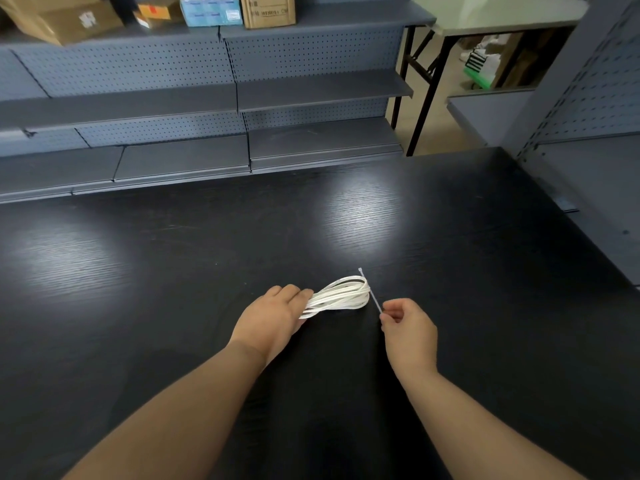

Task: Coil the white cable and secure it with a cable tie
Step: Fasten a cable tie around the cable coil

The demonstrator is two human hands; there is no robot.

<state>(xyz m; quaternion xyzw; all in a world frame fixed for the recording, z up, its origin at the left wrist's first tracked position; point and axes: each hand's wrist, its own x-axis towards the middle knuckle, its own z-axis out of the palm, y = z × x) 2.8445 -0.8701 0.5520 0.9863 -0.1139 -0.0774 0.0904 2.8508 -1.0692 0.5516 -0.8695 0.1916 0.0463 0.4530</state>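
Observation:
The white cable (341,294) is gathered into a flat bundle of several loops on the black table (173,271). My left hand (273,318) grips the bundle's left end, and its loops fan out to the right. A thin pale cable tie (370,291) runs past the bundle's right end, its head pointing away from me. My right hand (408,327) pinches the near end of the tie between thumb and fingertips, just right of the cable.
Grey pegboard shelving (207,109) lines the table's far edge, with cardboard boxes (268,10) on its top shelf. A second shelf unit (588,168) stands at the right. A folding table (485,19) sits behind at the far right.

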